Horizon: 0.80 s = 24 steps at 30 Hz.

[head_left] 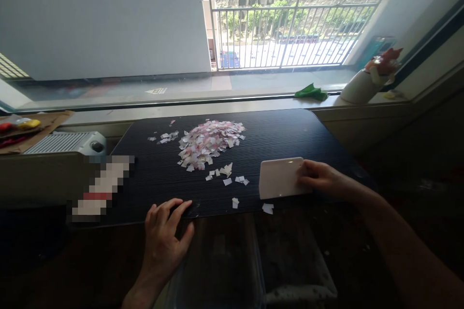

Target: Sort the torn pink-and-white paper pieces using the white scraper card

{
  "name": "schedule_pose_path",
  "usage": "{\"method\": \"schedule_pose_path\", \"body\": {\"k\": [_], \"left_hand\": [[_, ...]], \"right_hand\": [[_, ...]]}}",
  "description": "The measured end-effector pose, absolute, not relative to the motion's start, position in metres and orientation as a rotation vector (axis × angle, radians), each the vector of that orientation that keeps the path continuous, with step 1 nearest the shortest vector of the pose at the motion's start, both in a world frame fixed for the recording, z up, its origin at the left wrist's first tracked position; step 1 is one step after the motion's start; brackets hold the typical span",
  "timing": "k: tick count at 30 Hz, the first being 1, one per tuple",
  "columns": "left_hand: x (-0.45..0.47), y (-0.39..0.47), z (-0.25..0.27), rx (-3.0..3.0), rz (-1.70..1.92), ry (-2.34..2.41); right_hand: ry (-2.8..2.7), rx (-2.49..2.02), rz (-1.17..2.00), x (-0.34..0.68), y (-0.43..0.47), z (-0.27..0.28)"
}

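Note:
A heap of small cut paper pieces (212, 142), white and pinkish, lies on the dark tabletop (282, 135). Closer to the front edge are several loose paper scraps (227, 182). My right hand (319, 176) grips the right end of a flat white scraper-like plastic piece (279, 178), which stands tilted near the front edge. A paper scrap (268, 208) is just below it. At the front edge on the left, my left hand (167, 227) is open, its fingers apart and fingertips over the tabletop, with nothing in it.
A clear plastic bin (221, 260) is below the table's front edge. On the left stand a white heater-like box (68, 142) and a blurred-out strip (105, 186). The windowsill holds a green crumpled item (311, 92) and a white vase-like figure (358, 86).

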<state>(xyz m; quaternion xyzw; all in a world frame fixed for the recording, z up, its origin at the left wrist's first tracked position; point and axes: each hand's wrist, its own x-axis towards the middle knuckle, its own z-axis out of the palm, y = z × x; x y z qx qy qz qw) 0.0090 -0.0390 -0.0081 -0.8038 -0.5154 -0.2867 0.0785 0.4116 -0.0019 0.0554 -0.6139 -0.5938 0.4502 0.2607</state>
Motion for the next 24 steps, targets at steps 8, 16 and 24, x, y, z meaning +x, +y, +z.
{"method": "schedule_pose_path", "body": {"k": [8,16,24], "left_hand": [[0.010,-0.039,-0.007,-2.405,-0.853,-1.525],[0.009,-0.039,-0.008,-2.410,-0.858,-1.551],[0.010,-0.040,-0.010,-2.402,-0.875,-1.619]], "right_hand": [[-1.574,-1.647,1.307,0.410,-0.007,0.060],[-1.607,-1.621,1.328,0.419,-0.020,0.067],[-1.589,-1.551,1.162,0.393,-0.007,0.069]]}}
